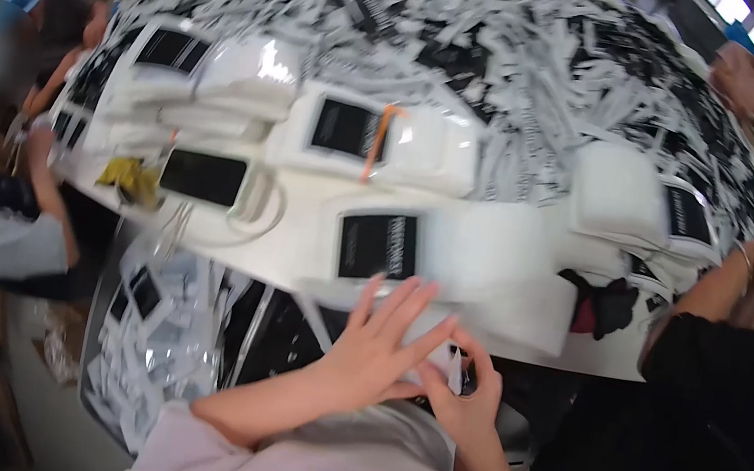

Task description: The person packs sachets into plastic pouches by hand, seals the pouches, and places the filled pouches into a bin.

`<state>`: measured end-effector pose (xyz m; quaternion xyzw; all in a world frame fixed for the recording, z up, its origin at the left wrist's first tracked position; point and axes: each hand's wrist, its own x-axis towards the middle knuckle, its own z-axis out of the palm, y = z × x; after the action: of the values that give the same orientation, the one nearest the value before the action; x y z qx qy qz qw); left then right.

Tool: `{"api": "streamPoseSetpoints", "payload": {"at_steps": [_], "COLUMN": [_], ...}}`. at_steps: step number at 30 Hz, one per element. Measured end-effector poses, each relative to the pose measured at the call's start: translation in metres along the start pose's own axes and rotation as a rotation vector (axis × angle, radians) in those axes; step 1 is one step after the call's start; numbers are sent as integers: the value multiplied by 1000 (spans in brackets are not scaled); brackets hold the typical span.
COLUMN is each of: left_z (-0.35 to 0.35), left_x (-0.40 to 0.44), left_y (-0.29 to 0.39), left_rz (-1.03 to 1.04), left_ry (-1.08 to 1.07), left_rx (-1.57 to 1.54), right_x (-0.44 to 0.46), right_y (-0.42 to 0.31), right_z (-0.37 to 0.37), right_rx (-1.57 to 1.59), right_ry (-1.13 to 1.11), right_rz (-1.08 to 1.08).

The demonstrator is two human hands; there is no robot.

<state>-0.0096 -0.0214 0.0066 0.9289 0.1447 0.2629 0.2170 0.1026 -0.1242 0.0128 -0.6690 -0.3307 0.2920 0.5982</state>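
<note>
My left hand (pixel 382 347) lies with its fingers stretched out over a small white folded piece (pixel 443 353) at the table's front edge. From the other side, my right hand (pixel 468 391) grips that piece between thumb and fingers. Much of it is hidden by my hands, and its kind is unclear. Just beyond my left fingertips is a black printed label (pixel 378 245) on a flat white packet. To its right a white, soft-looking stack (pixel 502 255) reaches the front edge.
Behind lies a large heap of black and white strips (pixel 523 61). White packets (pixel 439 152), one with an orange band, stand near a phone (pixel 203 176) and yellow item (pixel 130 178). Below is a bin of plastic packets (pixel 168 341). People work on both sides; a black sleeve (pixel 710 372) is close right.
</note>
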Motion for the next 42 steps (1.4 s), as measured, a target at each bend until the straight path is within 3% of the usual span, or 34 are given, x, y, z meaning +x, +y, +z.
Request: {"api": "streamPoseSetpoints", "payload": {"at_steps": [2, 6, 9, 13, 16, 20, 22, 24, 25, 26, 28, 32, 35, 38, 42], "left_z": [-3, -12, -15, -4, -10, -20, -14, -18, -25, -27, -18, -15, -14, -13, -16], "left_x": [-8, -20, -23, -44, -48, -55, -57, -58, -59, -58, -55, -47, -49, -51, -48], "left_y": [-3, -3, -8, -5, -10, -10, -7, -12, -16, -17, -13, -10, -15, -10, -15], "left_rz": [-8, -3, -50, -17, -57, -140, -177, -185, -231, -280, -288, -228, -206, -201, -208], "left_ry": [-74, -29, 23, 54, 91, 68, 80, 152, 166, 179, 195, 203, 203, 200, 185], "left_rx": [-82, -24, -111, -529, -488, -480, -579, -434, -358, -283, -336, -221, -305, -381, -392], "right_x": [-6, -8, -17, -16, -12, -13, 8, 15, 23, 32, 31, 20, 22, 26, 10], "right_y": [12, 17, 17, 22, 16, 33, 28, 34, 14, -8, -33, -28, -23, -23, -19], "right_z": [-2, 20, 17, 8, 6, 3, -3, 13, 3, 2, 21, 31, 26, 33, 32], "right_rx": [-132, 112, -22, -27, 158, -5, -309, 169, 610, 746, 1026, 149, 30, 37, -14], "right_ry": [-46, 159, -16, -162, -284, -219, -390, -10, -70, -97, 125, -667, -676, -666, -174], "right_rz": [-17, 1, 74, -153, 5, -68, -348, -392, -194, -225, -164, -157, -303, -253, -424]}}
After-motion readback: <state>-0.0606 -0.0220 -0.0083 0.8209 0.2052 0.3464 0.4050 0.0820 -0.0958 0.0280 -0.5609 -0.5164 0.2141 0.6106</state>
